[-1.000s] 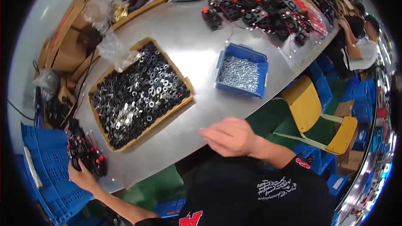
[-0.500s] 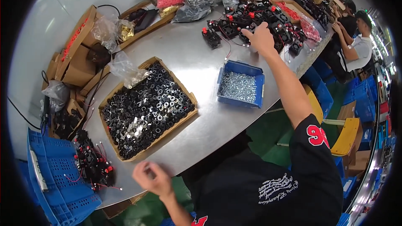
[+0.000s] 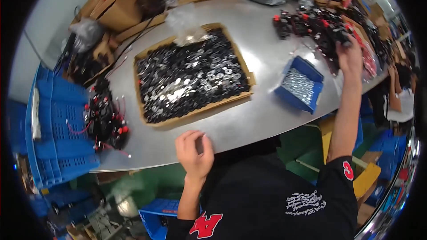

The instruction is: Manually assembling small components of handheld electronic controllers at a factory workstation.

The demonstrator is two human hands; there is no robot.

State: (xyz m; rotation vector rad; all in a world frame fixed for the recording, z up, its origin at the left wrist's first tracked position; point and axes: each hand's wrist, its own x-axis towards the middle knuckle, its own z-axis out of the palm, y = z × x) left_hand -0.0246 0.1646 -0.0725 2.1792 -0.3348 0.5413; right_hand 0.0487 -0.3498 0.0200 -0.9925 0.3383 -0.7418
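Observation:
At the right, my right hand (image 3: 351, 58) reaches into a heap of small black fan units (image 3: 327, 38) with red caps and thin wires. Its fingers are closed on a black fan unit (image 3: 343, 39), partly hidden and blurred. My left hand (image 3: 195, 153) hovers by the table's front edge, loosely curled, thumb apart from the fingers and nothing visible between them. Beyond it lies a shallow cardboard tray (image 3: 200, 114) full of black rings and shiny metal pieces. A blue bin (image 3: 291, 99) of small silvery metal parts stands between the tray and my right arm.
A blue perforated crate (image 3: 58, 129) stands at the left, with more black wired units (image 3: 104, 120) beside it. A clear plastic bag (image 3: 187, 24) rests on the tray's far edge. Cardboard boxes (image 3: 122, 15) line the back. A person (image 3: 400, 100) sits at the far right.
The view has turned, shifting the tray and bin rightward in the picture. My right hand, spread over the heap before, is now closed on a fan unit. My left hand remains near the table's front edge.

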